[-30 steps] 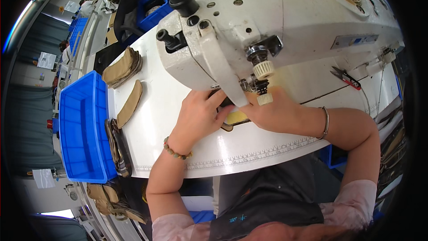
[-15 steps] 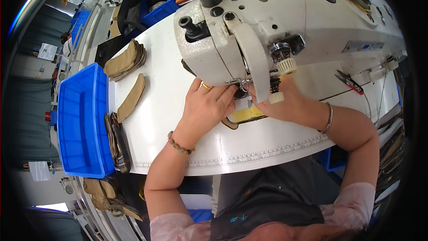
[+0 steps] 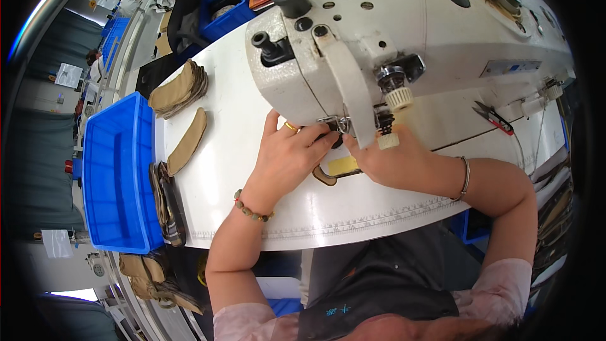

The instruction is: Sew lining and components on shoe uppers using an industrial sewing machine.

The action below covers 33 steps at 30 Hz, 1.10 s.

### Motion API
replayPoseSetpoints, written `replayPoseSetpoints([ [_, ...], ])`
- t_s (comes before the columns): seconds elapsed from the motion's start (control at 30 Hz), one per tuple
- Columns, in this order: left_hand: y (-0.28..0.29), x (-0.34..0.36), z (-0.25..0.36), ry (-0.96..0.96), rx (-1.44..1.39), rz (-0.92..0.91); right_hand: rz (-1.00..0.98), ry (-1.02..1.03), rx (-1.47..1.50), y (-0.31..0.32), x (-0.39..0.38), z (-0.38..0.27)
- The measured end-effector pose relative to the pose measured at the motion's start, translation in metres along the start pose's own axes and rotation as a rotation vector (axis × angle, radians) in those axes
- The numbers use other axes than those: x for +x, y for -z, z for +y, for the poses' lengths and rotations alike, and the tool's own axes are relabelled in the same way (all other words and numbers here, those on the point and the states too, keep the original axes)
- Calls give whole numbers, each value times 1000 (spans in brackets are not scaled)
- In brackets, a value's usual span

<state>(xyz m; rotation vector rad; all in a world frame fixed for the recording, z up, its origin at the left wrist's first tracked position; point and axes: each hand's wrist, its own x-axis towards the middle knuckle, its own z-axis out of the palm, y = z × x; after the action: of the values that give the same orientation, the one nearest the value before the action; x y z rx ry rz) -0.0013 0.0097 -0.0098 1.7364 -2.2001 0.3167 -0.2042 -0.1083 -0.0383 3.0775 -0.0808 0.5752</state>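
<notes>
A white sewing machine (image 3: pixel 297 82) stands over the pale tabletop, and both hands work at its presser foot (image 3: pixel 338 127). My left hand (image 3: pixel 284 158) lies left of the foot, thumb and index finger pinched together. Beneath it pokes out the rounded end of a tan fabric piece with a dark edge (image 3: pixel 325 177); the rest is hidden by hands and machine. My right hand (image 3: pixel 394 161) is right of the foot, index fingertip close to it and the other fingers curled; what they hold is hidden. Between the hands shows a yellow patch (image 3: pixel 343 165) on the machine bed.
At left are a stack of tan pieces (image 3: pixel 178 91), a single curved tan piece (image 3: pixel 188 142) and a blue bin (image 3: pixel 120 183) beside the table. Red-handled thread snips (image 3: pixel 495 119) lie on the right. A printed ruler (image 3: pixel 366 218) follows the table's near edge.
My right hand has shifted left and nearer to me, its index fingertip now beside the presser foot. The left hand has barely moved. The whole view has shifted slightly.
</notes>
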Motion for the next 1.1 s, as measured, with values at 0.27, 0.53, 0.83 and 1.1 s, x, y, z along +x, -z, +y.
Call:
replayPoseSetpoints([
  [0.27,-4,-1,0,-77,38,83,23,-57,-125,-14,-1,1],
  [0.53,-6,1,3,-63,34,152,16,2,-25,1,4,1],
  [0.83,-3,2,7,-53,90,3,63,56,53,12,2,0],
  [1.1,3,7,8,-112,190,32,124,42,43,3,2,1],
])
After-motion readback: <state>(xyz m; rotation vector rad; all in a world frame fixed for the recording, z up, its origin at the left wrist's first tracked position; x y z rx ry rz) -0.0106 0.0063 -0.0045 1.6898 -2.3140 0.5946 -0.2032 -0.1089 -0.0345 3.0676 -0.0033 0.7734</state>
